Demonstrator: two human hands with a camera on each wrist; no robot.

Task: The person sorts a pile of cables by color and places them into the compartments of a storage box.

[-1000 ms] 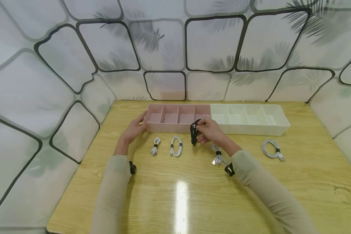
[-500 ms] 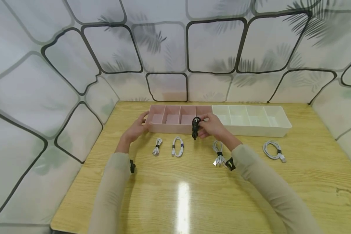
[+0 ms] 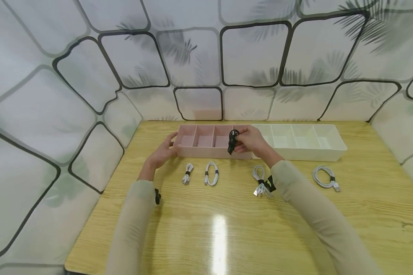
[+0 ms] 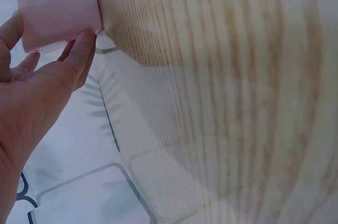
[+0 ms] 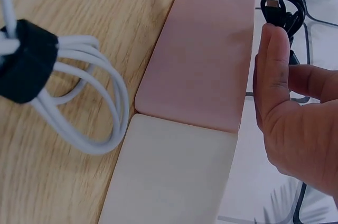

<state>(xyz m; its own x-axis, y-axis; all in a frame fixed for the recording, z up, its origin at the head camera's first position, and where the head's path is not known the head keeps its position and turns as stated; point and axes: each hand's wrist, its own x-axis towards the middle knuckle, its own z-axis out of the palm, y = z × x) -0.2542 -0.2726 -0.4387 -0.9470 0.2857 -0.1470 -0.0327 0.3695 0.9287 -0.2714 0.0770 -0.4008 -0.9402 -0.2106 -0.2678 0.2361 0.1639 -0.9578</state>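
A coiled black USB cable hangs from the fingertips of my right hand, which pinches it above the front wall of the pink divided box, near its right end. Its metal plug faces me in the right wrist view, above the right fingers. My left hand rests against the left end of the pink box; in the left wrist view, the fingers touch the box end with the hand spread. The pink compartments in sight hold nothing; the rightmost is partly hidden by the right hand.
A white divided box adjoins the pink one on the right. On the wooden table in front lie white bundled cables: a small one, an oval one, a larger one and a coil at right. A patterned wall covering stands behind.
My right hand has raised the black cable from in front of the pink box to above its front wall. The left hand stays at the box's left end.
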